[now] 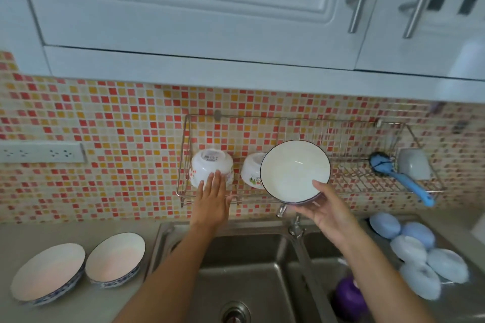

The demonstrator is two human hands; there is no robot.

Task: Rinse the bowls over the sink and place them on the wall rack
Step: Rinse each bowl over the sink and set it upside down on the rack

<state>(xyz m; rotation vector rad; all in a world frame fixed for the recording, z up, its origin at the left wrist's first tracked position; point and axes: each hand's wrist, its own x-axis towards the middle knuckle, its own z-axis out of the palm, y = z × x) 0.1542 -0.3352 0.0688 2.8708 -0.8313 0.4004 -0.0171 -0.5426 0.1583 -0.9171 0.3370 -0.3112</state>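
Holding the white dark-rimmed ceramic bowl (294, 169) by its lower rim, your right hand (328, 211) lifts it before the wire wall rack (367, 178); left hand (214, 198) rests flat-fingered on an upturned white bowl (210, 168). Likely wet, slippery, breakable: grip firmly.

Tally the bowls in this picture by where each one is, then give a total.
On the wall rack, upside down: 2
Held in the right hand: 1
On the counter left of the sink: 2
Total: 5
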